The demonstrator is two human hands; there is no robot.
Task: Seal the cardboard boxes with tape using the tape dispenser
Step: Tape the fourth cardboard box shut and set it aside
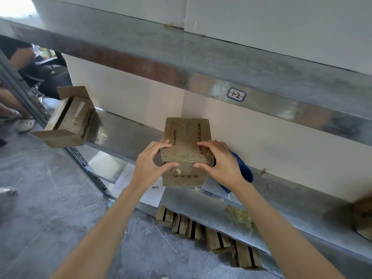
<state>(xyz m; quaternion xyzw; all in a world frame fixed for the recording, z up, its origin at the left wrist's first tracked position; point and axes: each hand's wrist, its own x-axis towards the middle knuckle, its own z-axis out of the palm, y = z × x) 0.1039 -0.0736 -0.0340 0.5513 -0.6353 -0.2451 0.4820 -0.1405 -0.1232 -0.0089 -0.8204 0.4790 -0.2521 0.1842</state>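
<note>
The small brown cardboard box (186, 133) stands upright on the grey metal shelf (124, 135), close to the pale back wall. Its top flaps are folded flat and meet along a centre seam.

The left hand (152, 161) and the right hand (220, 161) grip the near top edge from either side. On each hand the fingers curve over the top panel and the thumb presses against the front face, pinching the edge between them. This hold appears intended to press the flaps level and steady the box on the shelf, so that the seam presents a flat surface for taping. Glossy marks on the top are too unclear to identify as tape.

A blue plastic object (244, 170) lies on the shelf just behind the right hand, beside the box. It is largely hidden. It may be the tape dispenser, but this cannot be confirmed. Neither hand holds it.

An open-flapped brown cardboard box (68, 121) sits well apart at the left end of the shelf and is judged to await sealing. Flattened cardboard pieces (201, 228) lie on the floor beneath the shelf.
</note>
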